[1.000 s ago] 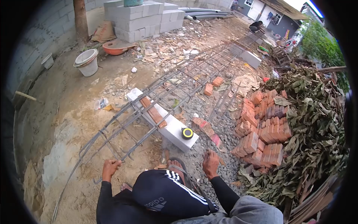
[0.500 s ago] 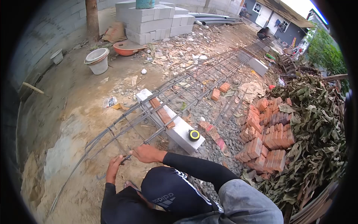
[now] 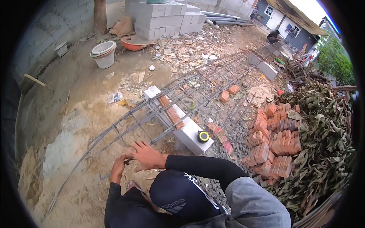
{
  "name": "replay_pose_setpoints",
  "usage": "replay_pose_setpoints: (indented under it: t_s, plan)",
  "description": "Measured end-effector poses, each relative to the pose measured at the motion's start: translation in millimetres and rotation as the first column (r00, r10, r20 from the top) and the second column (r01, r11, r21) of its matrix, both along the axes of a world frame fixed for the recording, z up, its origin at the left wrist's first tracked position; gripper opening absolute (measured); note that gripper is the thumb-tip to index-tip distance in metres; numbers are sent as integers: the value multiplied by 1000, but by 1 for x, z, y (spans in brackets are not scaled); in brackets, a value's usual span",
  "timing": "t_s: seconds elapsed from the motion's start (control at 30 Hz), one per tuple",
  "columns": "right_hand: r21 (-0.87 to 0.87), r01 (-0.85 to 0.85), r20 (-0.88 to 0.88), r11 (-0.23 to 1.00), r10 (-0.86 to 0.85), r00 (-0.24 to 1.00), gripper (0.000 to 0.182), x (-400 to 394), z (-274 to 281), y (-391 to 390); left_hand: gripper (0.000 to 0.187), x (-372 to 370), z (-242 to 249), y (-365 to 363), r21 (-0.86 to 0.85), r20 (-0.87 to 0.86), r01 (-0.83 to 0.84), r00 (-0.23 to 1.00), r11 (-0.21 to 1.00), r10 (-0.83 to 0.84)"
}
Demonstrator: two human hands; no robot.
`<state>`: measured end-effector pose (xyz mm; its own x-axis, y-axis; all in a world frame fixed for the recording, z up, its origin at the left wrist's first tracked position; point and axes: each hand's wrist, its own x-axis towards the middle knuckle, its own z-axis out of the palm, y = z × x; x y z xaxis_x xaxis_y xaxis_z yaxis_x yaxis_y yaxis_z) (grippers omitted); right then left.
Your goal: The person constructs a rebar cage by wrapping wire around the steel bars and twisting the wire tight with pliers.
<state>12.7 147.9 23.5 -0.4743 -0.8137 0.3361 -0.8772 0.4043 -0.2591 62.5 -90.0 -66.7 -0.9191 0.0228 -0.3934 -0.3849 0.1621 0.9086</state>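
My left hand [image 3: 118, 168] is closed near the near end of a long rebar cage [image 3: 182, 99]. A short dark piece shows at its fingers, too small to name. Just right of it, my right hand [image 3: 149, 155] is open, fingers stretched over the cage's near bar and close to the left fingertips. The cage rests on a red brick piece [image 3: 171, 112] laid across a pale block [image 3: 189, 135]. On that block's near end sits a black and yellow tape measure [image 3: 203, 136]. A thin bent bar end [image 3: 103, 177] shows beside my left wrist.
Stacked red bricks [image 3: 270, 140] and dry leaves [image 3: 321, 144] lie to the right. White buckets [image 3: 104, 59], an orange basin [image 3: 135, 45] and grey blocks [image 3: 163, 22] stand farther back. Another person [image 3: 273, 36] crouches near the cage's far end. Rubble covers the ground.
My right hand has opened from a closed grip and lifted slightly, fingers now spread. My left hand stays closed in about the same place. The view has shifted slightly.
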Motion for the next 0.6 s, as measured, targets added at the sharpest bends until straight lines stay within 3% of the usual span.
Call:
replay_pose_setpoints:
  t_s: [0.07, 0.13, 0.3, 0.33, 0.37, 0.4, 0.43, 0.47, 0.53, 0.6]
  plan:
    - [138, -7, 160, 990, -15, 987, 90, 8, -19, -2, 58, -1, -4, -1, -24, 16, -19, 1000, 1000, 19]
    - [192, 11, 207, 981, -51, 977, 95, 14, -38, -13, 57, -1, -7, -4, -39, 23, -51, 998, 998, 52]
    - [113, 239, 87, 964, -250, 964, 86, 5, -76, -33, 59, -4, -1, 1, 59, 82, -67, 995, 996, 62]
    - [56, 286, 230, 957, -291, 929, 76, 0, -76, -30, 59, -4, 5, 4, 69, 77, -48, 996, 996, 43]
    - [134, 336, 412, 932, -361, 837, 64, -6, -82, -28, 60, -1, 4, 3, 35, 38, -27, 999, 999, 25]
    - [91, 274, 419, 957, -286, 862, 47, -9, -75, -20, 59, 4, 15, 6, -42, -7, -20, 1000, 999, 19]
    - [84, 241, 392, 967, -254, 884, 36, -10, -79, -19, 59, 6, 18, 9, -5, -10, -50, 999, 999, 50]
    - [110, 246, 301, 963, -268, 915, 31, -5, -64, -17, 61, 5, -1, 4, -77, -30, -58, 998, 995, 56]
    - [102, 283, 124, 954, -294, 948, 32, -1, -56, -14, 64, 2, 9, 5, -128, 63, -8, 998, 992, 16]
    - [89, 266, 293, 960, -281, 914, 28, -2, -53, -12, 65, 4, 26, 8, -177, 105, 12, 994, 984, 7]
